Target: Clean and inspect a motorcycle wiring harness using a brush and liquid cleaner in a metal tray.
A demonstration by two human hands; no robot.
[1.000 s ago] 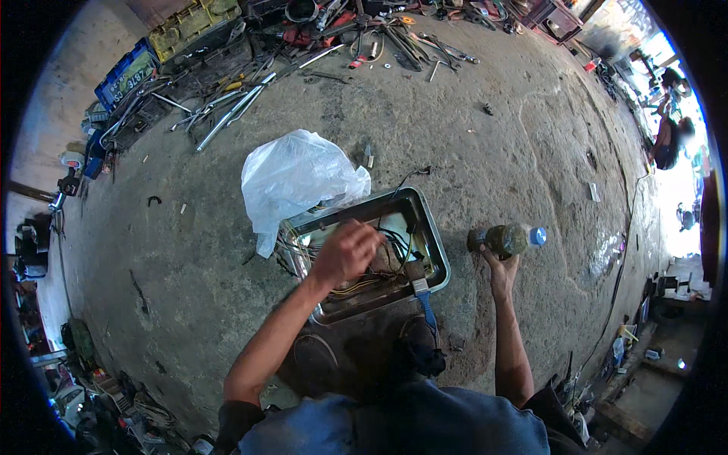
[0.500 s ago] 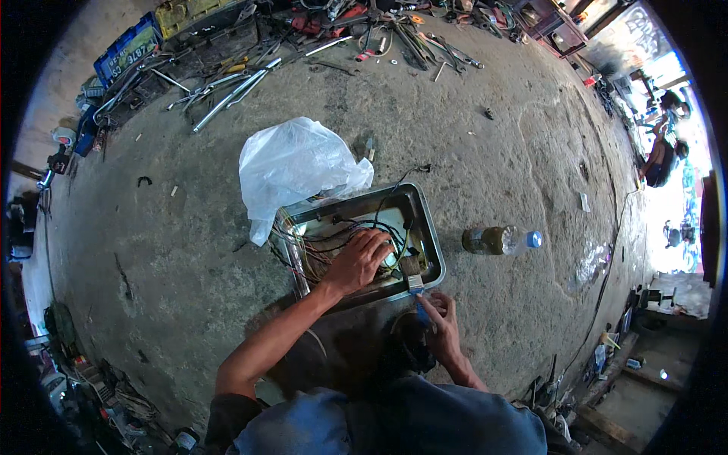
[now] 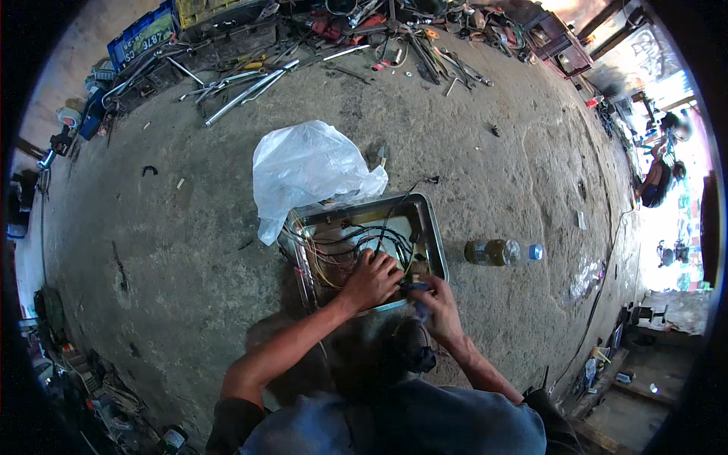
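In a rectangular metal tray [image 3: 436, 235] lies a tangle of black and coloured wires [image 3: 318, 254]. My left hand [image 3: 371, 279] is inside it, fingers curled over the wires near the lower middle. My right hand [image 3: 438, 305] is closed on a blue-handled paintbrush [image 3: 417, 287] at the tray's lower right corner, the brush head inside the tray and partly hidden. A white plastic bag [image 3: 311, 171] lies crumpled against the upper left rim. A clear bottle [image 3: 493, 252] of yellowish-brown liquid, with a blue cap, lies on its side on the concrete floor right of the tray.
Wrenches, metal bars [image 3: 246, 95] and other tools line the far floor, beside blue [image 3: 138, 42] and yellow plastic crates. A cable runs along the floor at the right. Another person [image 3: 656, 182] is at the bright right edge. A step [image 3: 637, 364] is at the lower right.
My right hand has let go of the bottle, moved left and taken hold of the paintbrush. My left hand has moved lower and rightward among the wires, toward the brush.
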